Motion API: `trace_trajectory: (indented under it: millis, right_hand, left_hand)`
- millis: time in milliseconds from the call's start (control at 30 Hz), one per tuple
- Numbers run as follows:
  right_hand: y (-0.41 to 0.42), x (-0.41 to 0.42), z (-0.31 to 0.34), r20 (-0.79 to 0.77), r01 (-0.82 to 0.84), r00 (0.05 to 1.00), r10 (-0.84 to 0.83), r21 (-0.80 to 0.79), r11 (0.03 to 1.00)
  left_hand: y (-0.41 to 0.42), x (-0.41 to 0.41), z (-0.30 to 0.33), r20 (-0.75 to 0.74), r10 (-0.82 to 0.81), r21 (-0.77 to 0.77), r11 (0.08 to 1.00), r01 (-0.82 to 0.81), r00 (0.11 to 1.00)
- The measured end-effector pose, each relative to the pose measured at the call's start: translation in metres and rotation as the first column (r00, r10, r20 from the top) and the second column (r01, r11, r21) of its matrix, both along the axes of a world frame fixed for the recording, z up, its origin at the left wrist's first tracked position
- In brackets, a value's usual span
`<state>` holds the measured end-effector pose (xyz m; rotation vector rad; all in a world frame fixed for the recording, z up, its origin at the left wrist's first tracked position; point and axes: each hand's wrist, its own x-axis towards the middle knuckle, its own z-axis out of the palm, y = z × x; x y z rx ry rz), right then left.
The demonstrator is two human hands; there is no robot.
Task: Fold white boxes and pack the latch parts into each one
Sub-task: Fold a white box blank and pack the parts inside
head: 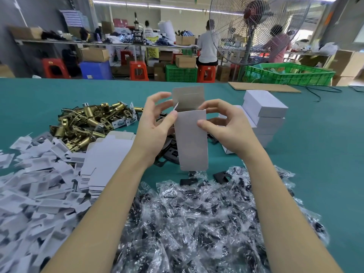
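From the head camera, two bare hands hold a half-folded white box (192,138) up above the green desk (319,154), in the middle of the view. The left hand (155,123) pinches the box's left edge with its thumb, and its other fingers (157,97) are spread and bent near the open top flap. The right hand (228,127) grips the right edge, with the thumb on the front and the fingers curled round the side. The top flap stands up and open. To the left on the desk lies a heap of brass latch parts (86,123). Near them sits a stack of flat unfolded boxes (106,156). At the far left is a big pile of white card inserts (33,194). Close to the person lies a heap of clear plastic bags (197,223) with dark bits inside. Black plates (171,152) lie under the held box. To the right, finished white boxes (264,109) are stacked up. Far behind stands a big fan (254,28).
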<state>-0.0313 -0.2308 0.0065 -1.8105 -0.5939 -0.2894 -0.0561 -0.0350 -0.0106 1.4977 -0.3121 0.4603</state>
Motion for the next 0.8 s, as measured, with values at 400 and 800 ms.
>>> trace_trajectory:
  millis: [400, 800]
  right_hand:
    - [-0.0002, -0.0014, 0.0028, -0.014, -0.036, 0.999, 0.036, 0.013, 0.999]
    - [0.0032, -0.0045, 0.0042, -0.031, -0.105, 0.994, 0.106, 0.004, 0.994]
  left_hand:
    - [0.0022, -0.0022, 0.0031, 0.080, 0.049, 0.017, 0.999, -0.051, 0.996]
    - [0.0025, 0.0030, 0.0068, -0.077, 0.057, -0.189, 0.979, -0.071, 0.995]
